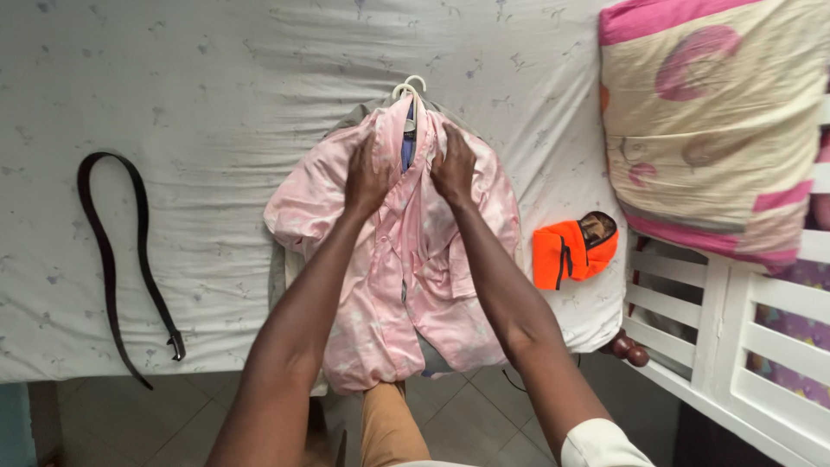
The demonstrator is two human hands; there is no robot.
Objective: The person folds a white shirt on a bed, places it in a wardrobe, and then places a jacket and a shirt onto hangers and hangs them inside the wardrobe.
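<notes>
A white-sheeted bed (173,104) stands over a tiled floor (467,424). The pink shirt (406,268) lies lengthwise, hanger (410,88) hook pointing far, hem near. The left hand (367,180) and right hand (454,169) each pinch its collar.

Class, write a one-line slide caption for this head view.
Both hands, left and right, press a pink shirt on a hanger on a bed.
</notes>
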